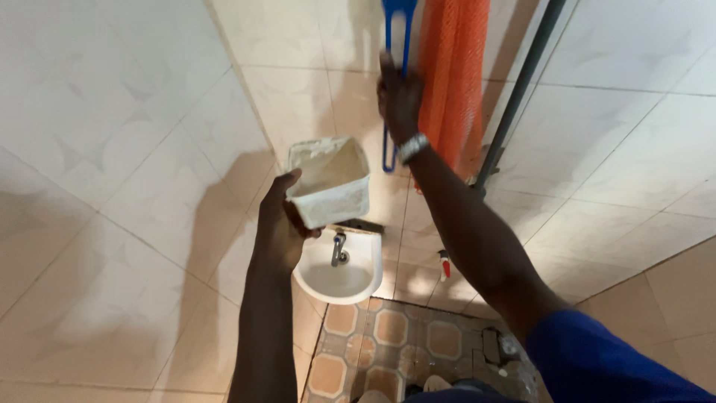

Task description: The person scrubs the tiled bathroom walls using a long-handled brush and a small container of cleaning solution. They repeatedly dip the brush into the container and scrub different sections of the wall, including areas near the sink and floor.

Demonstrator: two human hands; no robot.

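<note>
My left hand (282, 216) grips a dirty white plastic tub (330, 183) by its near side, holding it up above a small white wall basin (340, 270). The tub is open at the top and stained with a pale residue. My right hand (398, 95), with a watch on its wrist, reaches up to the wall and touches a long blue handle (394, 45) that hangs there. Next to that handle hangs an orange mesh cloth (452, 82). Whether the right fingers close around the handle is blurred.
A metal tap (338, 249) stands on the basin. A dark pipe (517, 89) runs down the tiled wall on the right, with a small red valve (445, 265) lower down. Patterned floor tiles (388, 343) lie below; cream wall tiles surround everything.
</note>
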